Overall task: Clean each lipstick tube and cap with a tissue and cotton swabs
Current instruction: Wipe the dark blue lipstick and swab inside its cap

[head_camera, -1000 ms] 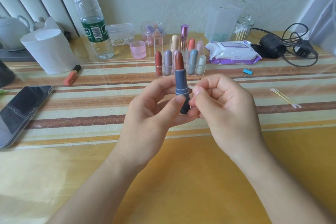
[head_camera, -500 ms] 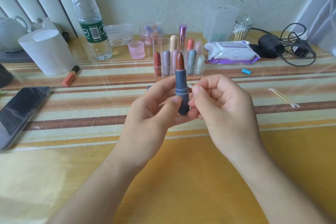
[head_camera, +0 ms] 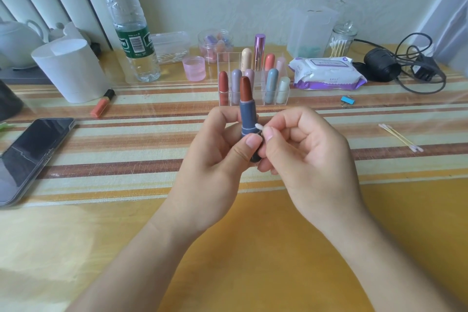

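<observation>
My left hand point(head_camera: 217, 159) grips an uncapped blue lipstick tube point(head_camera: 247, 116) upright above the table, its brown-red stick raised. My right hand point(head_camera: 306, 149) pinches a cotton swab point(head_camera: 259, 127), whose white tip touches the tube's right side at the pale ring. Behind them a clear organizer point(head_camera: 253, 83) holds several capped lipsticks. Two used swabs point(head_camera: 400, 137) lie on the striped cloth to the right. A pack of wipes point(head_camera: 326, 73) sits at the back right, beside a glass jar of swabs point(head_camera: 340, 40). The tube's cap is not seen.
A phone point(head_camera: 27, 152) lies at the left edge. A white cup point(head_camera: 71, 71), an orange lipstick point(head_camera: 102, 106), a water bottle point(head_camera: 131, 33) and a pink cup point(head_camera: 193, 68) stand at the back left. A black charger with cable point(head_camera: 382, 63) and a blue clip point(head_camera: 347, 101) are at the right.
The swab tip, barely visible before, now shows against the tube's right side. Both hands and the tube stay in about the same place.
</observation>
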